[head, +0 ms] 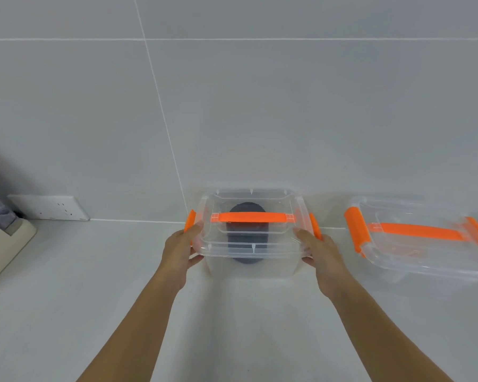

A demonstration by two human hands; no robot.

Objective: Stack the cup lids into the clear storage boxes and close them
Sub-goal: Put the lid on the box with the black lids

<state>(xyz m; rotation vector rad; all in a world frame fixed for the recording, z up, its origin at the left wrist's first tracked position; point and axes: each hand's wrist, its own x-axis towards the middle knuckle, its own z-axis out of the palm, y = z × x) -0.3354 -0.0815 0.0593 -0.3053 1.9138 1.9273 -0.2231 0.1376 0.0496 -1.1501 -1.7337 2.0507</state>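
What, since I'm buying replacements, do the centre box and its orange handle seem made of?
The centre box: clear, glossy plastic, apparently; the dark lids inside show through its walls. The orange handle: opaque plastic, probably, rather matte; solid colour, nothing shows through it.

Lidded storage box [282, 244] at the back of the bench [94, 299] against the wall, cup lids [246, 210] stacked inside it, left hand [177, 252] on its left edge, right hand [319, 257] on its right edge, second box [425, 249] further right, wall socket [49, 207] far left.
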